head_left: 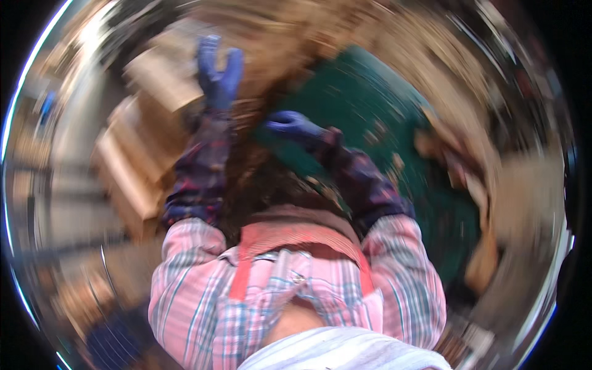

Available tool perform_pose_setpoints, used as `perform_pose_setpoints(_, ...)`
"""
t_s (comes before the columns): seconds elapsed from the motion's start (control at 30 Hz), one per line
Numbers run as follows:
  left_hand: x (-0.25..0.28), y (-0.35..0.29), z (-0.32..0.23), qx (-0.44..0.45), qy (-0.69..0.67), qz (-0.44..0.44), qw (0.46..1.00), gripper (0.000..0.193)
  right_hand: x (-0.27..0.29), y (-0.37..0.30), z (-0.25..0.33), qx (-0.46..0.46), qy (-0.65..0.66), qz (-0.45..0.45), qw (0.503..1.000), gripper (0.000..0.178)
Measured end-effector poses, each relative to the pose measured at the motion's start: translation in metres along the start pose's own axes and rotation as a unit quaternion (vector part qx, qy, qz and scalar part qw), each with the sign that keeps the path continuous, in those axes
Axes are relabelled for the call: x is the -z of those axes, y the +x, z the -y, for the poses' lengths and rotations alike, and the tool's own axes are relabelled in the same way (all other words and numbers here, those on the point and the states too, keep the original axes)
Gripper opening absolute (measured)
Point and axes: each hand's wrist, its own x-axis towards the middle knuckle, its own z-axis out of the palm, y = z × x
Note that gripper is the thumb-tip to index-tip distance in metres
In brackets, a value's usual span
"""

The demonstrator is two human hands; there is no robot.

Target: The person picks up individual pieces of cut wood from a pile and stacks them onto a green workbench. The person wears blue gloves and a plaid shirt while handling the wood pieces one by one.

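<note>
My left hand (220,74), in a blue-purple glove, reaches forward with thumb and fingers spread apart, and nothing shows in it. Close on its left is a stack of tan, box-like blocks (165,77); blur hides whether the hand touches them. My right hand (295,125), gloved alike, is lower and nearer my body, beside a dark green flat surface (351,92). Its fingers point left, loosely stretched, with no object visible in them. Dark patterned sleeve covers run up both forearms.
More long tan blocks (132,166) are stacked at the left, near my left forearm. Brown, blurred material (277,37) spreads across the far side. Pale and reddish scraps (453,157) lie along the green surface's right edge. Bundled tan pieces (86,293) stand at the lower left.
</note>
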Motion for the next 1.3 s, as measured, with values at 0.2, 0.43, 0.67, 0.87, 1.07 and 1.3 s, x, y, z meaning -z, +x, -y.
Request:
perform_pose_setpoints(0.2, -0.156, -0.062, -0.182, 0.065, -0.346, 0.326, 0.877, 0.023, 0.104, -0.164, -0.128, 0.161, -0.035, -0.514, 0.842, 0.021)
perform_pose_setpoints(0.43, -0.299, -0.286, -0.436, 0.13, -0.401, 0.774, 0.473, 0.035, 0.088, -0.566, -0.314, 0.143, 0.274, -0.736, 0.602, 0.039)
perform_pose_setpoints(0.67, -0.43, -0.44, -0.582, 0.125, -0.387, 0.737, 0.54, 0.043, 0.135, -0.733, -0.313, 0.193, 0.376, -0.888, 0.184, 0.047)
perform_pose_setpoints(0.87, -0.422, -0.475, -0.617, 0.109, -0.257, 0.871, 0.404, 0.044, 0.165, -0.742, -0.337, 0.053, 0.297, -0.899, 0.317, 0.05)
perform_pose_setpoints(1.07, -0.337, -0.475, -0.635, -0.159, -0.143, 0.892, 0.399, 0.046, 0.075, -0.6, -0.27, 0.387, 0.554, -0.672, 0.302, 0.041)
perform_pose_setpoints(1.3, -0.303, -0.453, -0.551, 0.321, -0.177, 0.926, 0.089, 0.04, 0.02, -0.635, -0.234, 0.05, 0.319, -0.897, 0.302, 0.036)
